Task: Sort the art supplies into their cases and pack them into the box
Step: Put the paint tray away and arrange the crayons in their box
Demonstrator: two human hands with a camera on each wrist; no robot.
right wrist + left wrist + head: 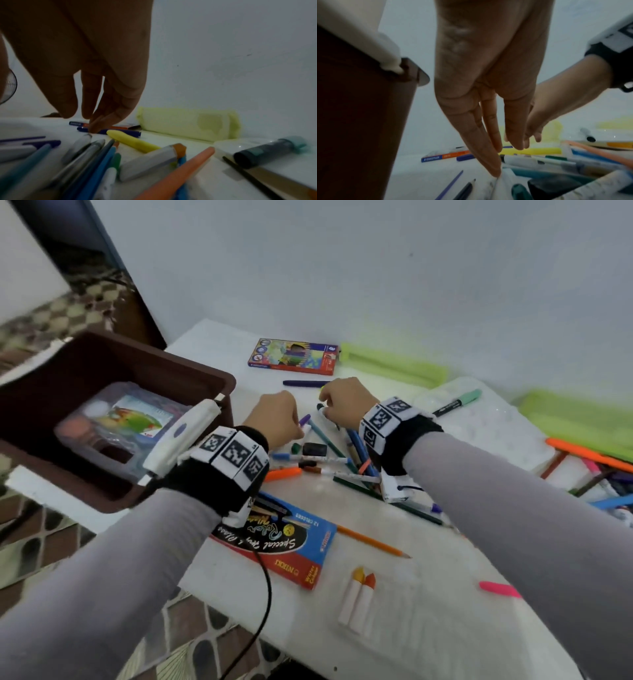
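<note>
A loose pile of pens and markers lies mid-table. My left hand reaches down into its left side with straight fingers; one fingertip touches a white marker, and the thumb stands apart from it. A purple-capped marker lies just by that hand. My right hand hangs over the far end of the pile with loosely curled fingers and holds nothing. Below them lie a dark blue marker and a yellow highlighter. The brown box stands at the left with a clear plastic case inside.
A Staedtler pencil box lies at the back. A blue and red watercolour box sits near the front edge. Green pencil cases lie along the wall, beside a white tray. An orange pencil, two crayons and a pink highlighter lie at the front.
</note>
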